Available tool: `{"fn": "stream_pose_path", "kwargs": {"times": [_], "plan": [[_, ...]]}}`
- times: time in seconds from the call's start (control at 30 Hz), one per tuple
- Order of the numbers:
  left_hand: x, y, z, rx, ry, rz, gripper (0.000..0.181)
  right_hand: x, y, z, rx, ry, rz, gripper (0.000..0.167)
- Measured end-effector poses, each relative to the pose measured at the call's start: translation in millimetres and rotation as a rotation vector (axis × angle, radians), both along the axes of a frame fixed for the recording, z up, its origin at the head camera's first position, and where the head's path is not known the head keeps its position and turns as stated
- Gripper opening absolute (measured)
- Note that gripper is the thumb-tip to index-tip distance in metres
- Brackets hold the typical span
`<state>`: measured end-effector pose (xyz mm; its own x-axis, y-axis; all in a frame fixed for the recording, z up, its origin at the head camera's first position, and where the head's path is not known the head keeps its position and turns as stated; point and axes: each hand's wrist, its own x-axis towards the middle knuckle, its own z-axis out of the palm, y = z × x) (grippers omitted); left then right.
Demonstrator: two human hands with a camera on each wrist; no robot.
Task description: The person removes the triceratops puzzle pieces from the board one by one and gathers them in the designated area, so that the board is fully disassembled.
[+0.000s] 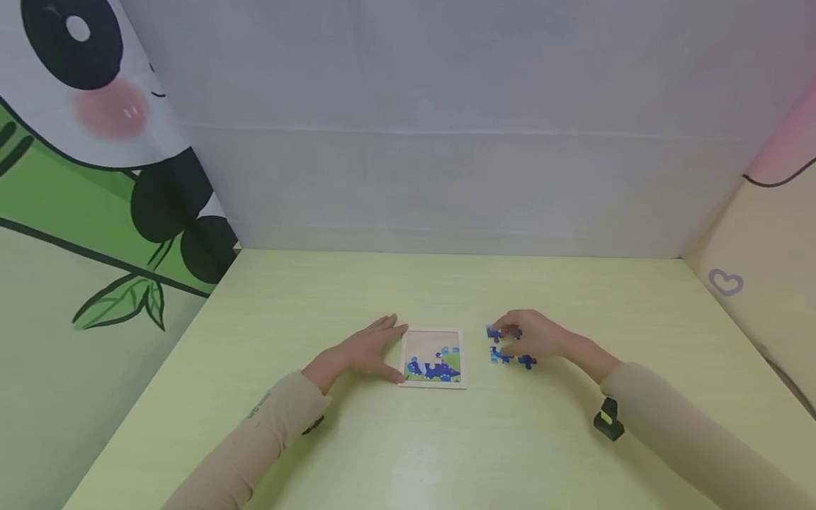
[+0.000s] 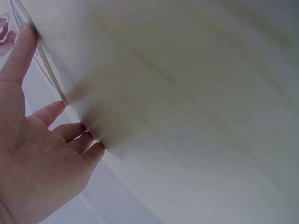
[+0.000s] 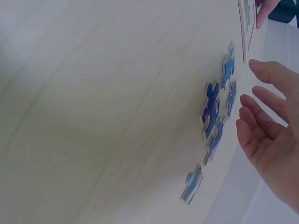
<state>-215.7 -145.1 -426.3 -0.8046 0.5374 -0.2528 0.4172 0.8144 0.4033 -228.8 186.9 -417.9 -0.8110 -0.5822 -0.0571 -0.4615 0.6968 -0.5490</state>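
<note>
A small square jigsaw tray (image 1: pixel 423 343) with a pale rim lies on the table, its lower part filled with a blue-and-green picture (image 1: pixel 440 371). My left hand (image 1: pixel 366 350) has its fingers spread at the tray's left side, the thumb at the lower corner and the index fingertip at the upper. To the tray's right lie several loose blue jigsaw pieces (image 1: pixel 500 355). Over them hovers my right hand (image 1: pixel 535 333), thumb and fingers apart. In the right wrist view nothing shows between its fingers (image 3: pixel 248 133), and one piece (image 3: pixel 191 185) lies apart from the others.
The pale wood-look table (image 1: pixel 408 439) stretches around the tray on all sides. A white cloth wall (image 1: pixel 446 191) stands along its back edge. Cartoon-printed panels (image 1: pixel 108 212) rise at the left, and a beige panel (image 1: pixel 778 262) at the right.
</note>
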Motion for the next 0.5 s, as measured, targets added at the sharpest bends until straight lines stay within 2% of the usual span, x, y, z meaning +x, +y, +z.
{"fn": "stream_pose_path", "kwargs": {"times": [0.07, 0.27, 0.5], "plan": [[-0.3, 0.3, -0.4, 0.002, 0.000, -0.001, 0.096, -0.9, -9, -0.7, -0.004, -0.010, -0.005, 0.039], [-0.1, 0.8, -0.1, -0.011, 0.003, 0.011, 0.097, -1.1, -38, -2.9, -0.031, 0.013, 0.068, 0.034], [-0.1, 1.4, -0.9, -0.018, 0.006, 0.015, 0.096, 1.0, -69, -8.6, -0.064, -0.053, 0.087, 0.037]]}}
